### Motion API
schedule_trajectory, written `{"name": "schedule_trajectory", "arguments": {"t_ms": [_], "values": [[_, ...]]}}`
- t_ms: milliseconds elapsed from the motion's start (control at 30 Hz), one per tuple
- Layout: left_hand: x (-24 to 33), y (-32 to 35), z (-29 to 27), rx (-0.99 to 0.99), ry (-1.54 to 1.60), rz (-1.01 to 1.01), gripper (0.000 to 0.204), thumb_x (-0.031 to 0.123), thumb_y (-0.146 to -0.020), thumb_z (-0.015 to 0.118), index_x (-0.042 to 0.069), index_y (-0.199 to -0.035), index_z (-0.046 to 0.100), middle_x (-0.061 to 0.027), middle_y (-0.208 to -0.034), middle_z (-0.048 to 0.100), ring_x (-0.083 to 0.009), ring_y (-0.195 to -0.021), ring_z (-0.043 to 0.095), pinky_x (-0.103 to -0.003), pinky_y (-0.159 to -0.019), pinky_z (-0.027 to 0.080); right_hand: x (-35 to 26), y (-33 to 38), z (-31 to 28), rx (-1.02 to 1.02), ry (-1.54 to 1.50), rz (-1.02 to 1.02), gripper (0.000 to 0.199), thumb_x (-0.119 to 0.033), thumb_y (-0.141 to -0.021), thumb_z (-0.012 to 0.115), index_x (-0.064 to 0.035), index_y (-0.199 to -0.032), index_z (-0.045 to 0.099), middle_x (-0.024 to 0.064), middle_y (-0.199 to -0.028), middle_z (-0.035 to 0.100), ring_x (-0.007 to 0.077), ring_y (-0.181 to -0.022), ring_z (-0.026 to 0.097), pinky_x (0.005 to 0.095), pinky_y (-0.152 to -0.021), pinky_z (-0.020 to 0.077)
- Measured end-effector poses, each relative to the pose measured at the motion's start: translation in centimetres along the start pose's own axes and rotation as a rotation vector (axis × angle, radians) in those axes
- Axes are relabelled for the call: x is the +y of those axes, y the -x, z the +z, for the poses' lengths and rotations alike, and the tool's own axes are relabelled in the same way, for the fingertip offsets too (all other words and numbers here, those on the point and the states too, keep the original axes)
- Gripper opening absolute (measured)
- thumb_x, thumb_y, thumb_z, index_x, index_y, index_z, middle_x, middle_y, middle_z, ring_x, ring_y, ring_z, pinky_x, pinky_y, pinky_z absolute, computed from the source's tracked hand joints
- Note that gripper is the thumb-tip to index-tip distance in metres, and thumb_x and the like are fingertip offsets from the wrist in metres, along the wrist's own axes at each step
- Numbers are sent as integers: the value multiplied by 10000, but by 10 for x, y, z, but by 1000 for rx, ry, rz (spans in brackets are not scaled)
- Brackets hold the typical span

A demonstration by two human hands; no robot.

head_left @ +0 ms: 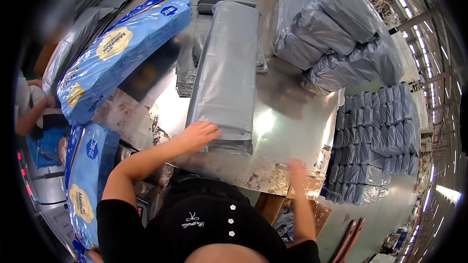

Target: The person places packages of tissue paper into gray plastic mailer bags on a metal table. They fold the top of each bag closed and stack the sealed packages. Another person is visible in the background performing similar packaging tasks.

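Note:
A long grey plastic bag (226, 68) lies lengthwise before me on the metal table, its near end flat and loose. My left hand (197, 135) is at the near left edge of this bag, fingers bent and closed on the film. Beneath the bag's far part are stacked flat grey plastic bags (185, 75). My right hand (296, 171) is above the table's near right corner, apart from the bag. Motion smears its fingers, so their pose is unclear.
Long blue printed packs (126, 44) lie on the left, with another blue pack (92, 180) nearer me. Wrapped grey parcels (336, 24) are piled at the far right. More grey parcels (375, 136) stand stacked beyond the metal table's (287, 131) right edge. Another person's arm (36, 112) shows far left.

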State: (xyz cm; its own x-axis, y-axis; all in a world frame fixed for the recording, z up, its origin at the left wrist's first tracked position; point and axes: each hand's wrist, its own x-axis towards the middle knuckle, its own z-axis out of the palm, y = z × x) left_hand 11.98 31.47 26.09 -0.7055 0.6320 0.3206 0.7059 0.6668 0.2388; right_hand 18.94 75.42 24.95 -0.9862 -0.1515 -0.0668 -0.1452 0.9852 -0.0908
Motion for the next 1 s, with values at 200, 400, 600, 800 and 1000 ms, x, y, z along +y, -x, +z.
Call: {"name": "schedule_trajectory", "arguments": {"t_ms": [200,400,600,800,1000], "values": [[-48,15,74,-50,-593,489,393,193,-813,496,87,-1184,572,-16,-1232,519,-149,-1118,476,-236,-852,418,-161,-41,58,80,-523,-524,343,-48,-744,622,-62,-1086,598,115,-972,606,305,-933,583,405,-797,487],[-48,11,54,-208,-399,537,350,199,-813,491,96,-1134,586,-14,-1170,545,-162,-993,528,-260,-825,455,-194,-76,101,118,94,-703,280,-98,-687,638,-22,-953,591,90,-893,547,266,-911,550,374,-756,473],[-70,32,21,-550,311,-7,414,375,-866,571,41,-1109,598,-142,-1047,625,-315,-971,592,-384,-835,484,-184,-109,49,224,-310,-684,156,-81,-702,626,-40,-833,550,96,-830,508,270,-859,538,381,-735,467],[-78,49,-11,-387,496,-188,442,400,-794,679,73,-1086,616,-159,-1088,624,-352,-1011,588,-388,-851,478,-177,-150,36,289,-381,-619,273,-62,-690,656,-43,-941,549,101,-874,534,278,-828,546,371,-732,474],[-87,42,16,-2,780,-718,151,95,-840,668,-2,-768,579,-39,-572,518,-78,-549,461,-280,-510,398,-178,-131,16,214,-468,-321,522,-61,-680,696,-80,-1158,487,73,-1042,587,293,-943,527,440,-832,432]]}}
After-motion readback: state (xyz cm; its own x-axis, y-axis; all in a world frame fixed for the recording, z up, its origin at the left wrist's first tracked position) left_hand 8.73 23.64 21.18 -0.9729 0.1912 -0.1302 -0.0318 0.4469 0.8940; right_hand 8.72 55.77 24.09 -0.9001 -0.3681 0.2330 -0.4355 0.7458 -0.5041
